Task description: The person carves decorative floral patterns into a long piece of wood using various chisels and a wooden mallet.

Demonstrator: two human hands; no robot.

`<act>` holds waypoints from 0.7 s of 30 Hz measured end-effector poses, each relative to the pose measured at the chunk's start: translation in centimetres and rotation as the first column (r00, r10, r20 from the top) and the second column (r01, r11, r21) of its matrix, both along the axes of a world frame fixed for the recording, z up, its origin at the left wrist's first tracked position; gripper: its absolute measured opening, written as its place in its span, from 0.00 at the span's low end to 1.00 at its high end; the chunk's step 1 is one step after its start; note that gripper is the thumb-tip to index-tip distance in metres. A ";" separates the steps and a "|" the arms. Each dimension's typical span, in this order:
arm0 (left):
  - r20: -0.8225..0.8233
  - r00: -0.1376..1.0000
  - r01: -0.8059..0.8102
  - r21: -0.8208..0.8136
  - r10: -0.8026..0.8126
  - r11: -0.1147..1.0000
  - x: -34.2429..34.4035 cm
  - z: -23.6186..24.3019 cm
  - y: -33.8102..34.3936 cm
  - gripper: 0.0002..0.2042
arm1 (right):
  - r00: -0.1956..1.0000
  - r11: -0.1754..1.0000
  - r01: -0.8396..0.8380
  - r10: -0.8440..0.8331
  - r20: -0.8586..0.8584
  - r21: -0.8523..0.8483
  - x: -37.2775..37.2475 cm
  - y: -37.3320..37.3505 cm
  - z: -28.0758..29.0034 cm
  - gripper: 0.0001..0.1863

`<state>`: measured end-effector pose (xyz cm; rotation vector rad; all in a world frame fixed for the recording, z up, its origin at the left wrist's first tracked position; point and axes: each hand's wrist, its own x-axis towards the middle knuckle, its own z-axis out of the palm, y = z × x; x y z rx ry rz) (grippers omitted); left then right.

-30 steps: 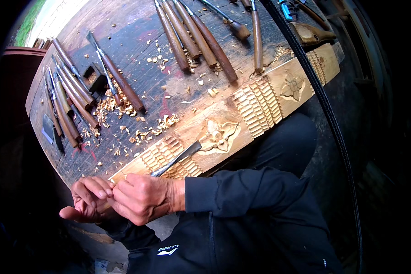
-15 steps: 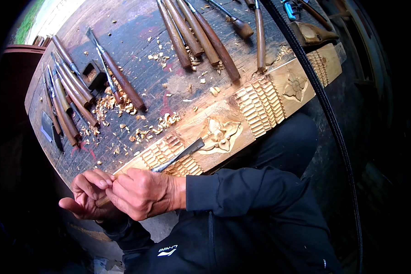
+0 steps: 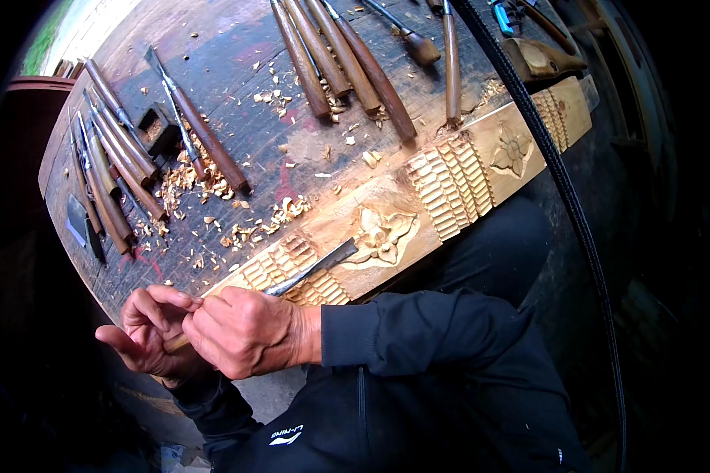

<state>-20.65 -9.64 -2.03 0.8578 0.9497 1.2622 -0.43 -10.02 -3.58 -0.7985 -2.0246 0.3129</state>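
My right hand (image 3: 241, 331) is closed round the handle of a carving chisel (image 3: 312, 270), whose flat steel blade points up and to the right over a long carved wooden board (image 3: 394, 188). Beside it, my left hand (image 3: 151, 329) is loosely curved with the thumb spread away from the fingers. A bit of the pale handle shows between the two hands, near the left palm; whether the palm presses on it I cannot tell. The board carries rows of scale-like cuts and raised flowers, one flower (image 3: 383, 234) lying just past the blade tip.
Several wooden-handled chisels (image 3: 122, 158) lie at the left of the worn table (image 3: 237, 87), more (image 3: 347, 67) at the far middle. Wood shavings (image 3: 284, 211) are scattered behind the board. A wooden mallet-like tool (image 3: 540, 59) lies far right. A black strap (image 3: 564, 177) crosses the view.
My left fingers have lifted and spread slightly away from my right hand, and the left thumb has shifted left. The right hand and chisel have hardly moved.
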 end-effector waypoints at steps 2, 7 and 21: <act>0.020 1.000 0.004 -0.018 -0.004 1.000 0.0 0.0 0.1 0.45 | 1.000 1.000 0.026 -0.026 -0.002 0.013 -0.3 -0.1 -0.2 0.08; 0.032 0.999 0.023 -0.071 -0.020 0.997 0.0 0.1 0.5 0.46 | 0.999 0.999 0.039 -0.038 -0.008 0.011 -0.1 0.1 -0.2 0.08; -0.027 0.999 -0.035 -0.157 0.031 0.987 0.3 0.5 0.7 0.46 | 1.000 1.000 0.010 -0.010 0.003 -0.009 0.0 0.1 -0.2 0.14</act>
